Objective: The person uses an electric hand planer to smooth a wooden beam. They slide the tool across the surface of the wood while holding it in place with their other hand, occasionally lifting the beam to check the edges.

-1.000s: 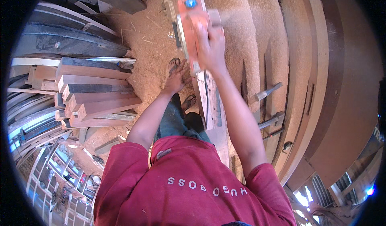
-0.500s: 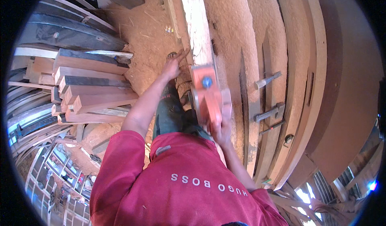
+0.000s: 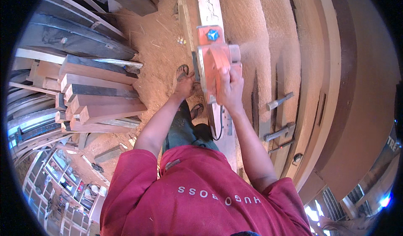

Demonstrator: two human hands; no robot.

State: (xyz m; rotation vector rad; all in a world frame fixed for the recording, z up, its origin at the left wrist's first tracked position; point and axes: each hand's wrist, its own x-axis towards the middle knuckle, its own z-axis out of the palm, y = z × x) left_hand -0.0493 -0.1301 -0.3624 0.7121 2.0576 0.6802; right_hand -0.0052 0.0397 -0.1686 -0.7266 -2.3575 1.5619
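Note:
My right hand (image 3: 230, 87) is wrapped round the rear handle of an orange electric hand planer (image 3: 213, 66) with a blue front knob. The planer sits on top of a long pale wooden beam (image 3: 208, 5) with dark cracks along its far part. A black cord runs down from the planer's rear. My left hand (image 3: 184, 87) is at the beam's left side, beside the planer, its fingers reaching toward the wood. Its fingertips are partly hidden; I see nothing held in it.
Cut timber pieces (image 3: 103, 95) are stacked at the left. Sawdust covers the floor (image 3: 155, 39) and the boards at the right. A chisel (image 3: 279, 101) and a hammer (image 3: 279, 132) lie on those boards. My sandalled foot (image 3: 182, 71) is near the beam.
My right hand has pushed the planer away from me along the beam, its arm stretching out. My left hand has drawn slightly nearer to me, its outstretched fingers now less visible.

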